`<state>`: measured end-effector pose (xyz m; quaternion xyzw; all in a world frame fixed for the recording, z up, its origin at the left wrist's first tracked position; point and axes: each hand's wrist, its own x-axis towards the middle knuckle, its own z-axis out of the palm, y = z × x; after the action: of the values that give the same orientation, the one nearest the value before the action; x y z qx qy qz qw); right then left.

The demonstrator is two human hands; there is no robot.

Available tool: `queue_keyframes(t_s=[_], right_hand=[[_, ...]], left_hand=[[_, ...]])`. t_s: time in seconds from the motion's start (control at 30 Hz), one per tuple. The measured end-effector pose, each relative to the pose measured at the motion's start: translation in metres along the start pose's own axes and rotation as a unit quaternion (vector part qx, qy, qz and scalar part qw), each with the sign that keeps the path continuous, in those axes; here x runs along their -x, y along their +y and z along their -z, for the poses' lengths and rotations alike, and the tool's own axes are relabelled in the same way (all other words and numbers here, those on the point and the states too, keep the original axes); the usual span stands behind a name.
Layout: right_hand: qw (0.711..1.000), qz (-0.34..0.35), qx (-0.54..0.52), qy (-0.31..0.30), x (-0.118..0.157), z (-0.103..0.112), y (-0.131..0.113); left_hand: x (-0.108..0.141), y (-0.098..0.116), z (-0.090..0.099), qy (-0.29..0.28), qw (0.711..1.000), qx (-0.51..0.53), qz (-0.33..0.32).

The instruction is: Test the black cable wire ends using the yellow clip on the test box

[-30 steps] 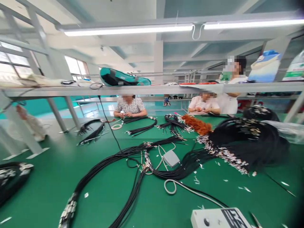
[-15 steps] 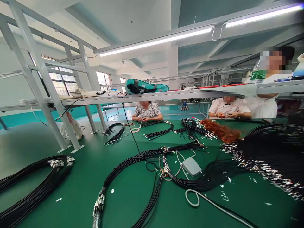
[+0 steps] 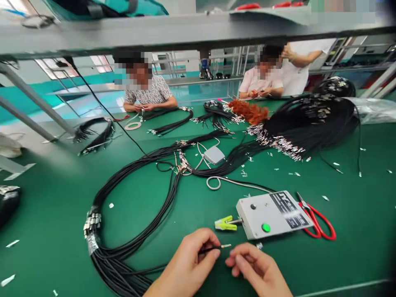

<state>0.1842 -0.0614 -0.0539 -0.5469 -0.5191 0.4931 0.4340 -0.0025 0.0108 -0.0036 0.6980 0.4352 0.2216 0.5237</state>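
My left hand (image 3: pixel 193 262) is closed around a black cable (image 3: pixel 206 250), pinching it between thumb and fingers close to its bare, light-coloured end. That end points right, toward my right hand (image 3: pixel 258 266), whose fingers are curled in just beside the tip. What the right fingers hold, if anything, is hidden. Left of my hands lies a looped bundle of black cables (image 3: pixel 136 167) with silvery connectors (image 3: pixel 93 225). Just beyond my hands sits a grey tester box (image 3: pixel 262 210) with a green button and a yellow-green clip (image 3: pixel 225 223) on its left side.
Red-handled scissors (image 3: pixel 321 225) lie right of the box. A large heap of black cables (image 3: pixel 315 119) fills the back right. Behind the bundle sits a grey pedal-like block (image 3: pixel 214 155). A shelf beam (image 3: pixel 185 31) crosses above. Co-workers sit across the table.
My view has swung down and to the right. Both hands, the tester box and the scissors now show; none was visible before. The left-hand cable coil has mostly left the picture.
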Motion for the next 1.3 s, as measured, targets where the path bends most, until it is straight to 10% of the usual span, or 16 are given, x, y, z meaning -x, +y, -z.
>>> queue_keyframes(t_s=[0.5, 1.03, 1.3], right_hand=[[0.909, -0.165, -0.382, 0.038, -0.015, -0.024, -0.033], [0.834, -0.214, -0.508, 0.000, -0.014, -0.027, -0.033], [0.906, -0.153, -0.390, 0.057, -0.007, -0.028, -0.034]], left_hand=[[0.007, 0.008, -0.014, 0.100, 0.991, -0.050, -0.072], [0.013, 0.006, -0.018, 0.172, 0.971, -0.050, -0.158], [0.013, 0.003, -0.020, 0.192, 0.973, -0.023, -0.125]])
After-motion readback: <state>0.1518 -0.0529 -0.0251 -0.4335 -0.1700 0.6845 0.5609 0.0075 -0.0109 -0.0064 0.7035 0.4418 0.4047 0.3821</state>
